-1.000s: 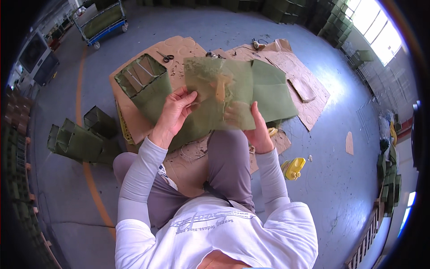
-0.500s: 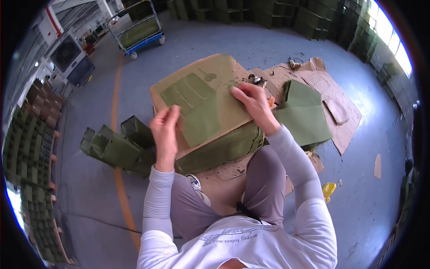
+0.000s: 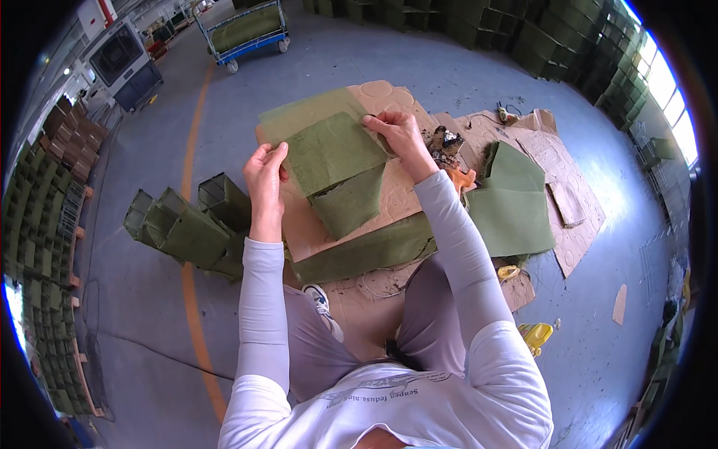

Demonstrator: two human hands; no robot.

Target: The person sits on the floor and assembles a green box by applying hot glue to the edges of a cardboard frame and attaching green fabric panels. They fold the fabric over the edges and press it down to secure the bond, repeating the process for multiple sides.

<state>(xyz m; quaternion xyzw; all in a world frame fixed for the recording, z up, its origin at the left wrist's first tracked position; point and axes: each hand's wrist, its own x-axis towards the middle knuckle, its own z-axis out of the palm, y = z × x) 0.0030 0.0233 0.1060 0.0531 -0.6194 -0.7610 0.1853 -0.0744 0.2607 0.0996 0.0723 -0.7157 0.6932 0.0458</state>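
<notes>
A green fabric sheet [image 3: 336, 153], with a thinner see-through strip along its far side, is held over a cardboard sheet [image 3: 404, 179]. My left hand [image 3: 265, 179] pinches its left edge, and my right hand [image 3: 400, 138] pinches its far right corner. Beneath the near part of the fabric hangs or lies another green flap [image 3: 350, 203]; whether the two are joined I cannot tell. The cardboard rests on a green fabric-covered block [image 3: 363, 251] in front of my knees.
Green open-ended boxes [image 3: 187, 232] stand at left. To the right lie green panels [image 3: 512, 198], an orange tool [image 3: 461, 178], dark-stained scraps [image 3: 443, 142] and floor cardboard [image 3: 583, 198]. A yellow object [image 3: 535, 337] sits near my right arm. Farther off is a blue cart [image 3: 250, 45].
Both hands have moved away from me. The green fabric, earlier lying flatter with pale lines showing, is now lifted and turned, with a darker face toward me.
</notes>
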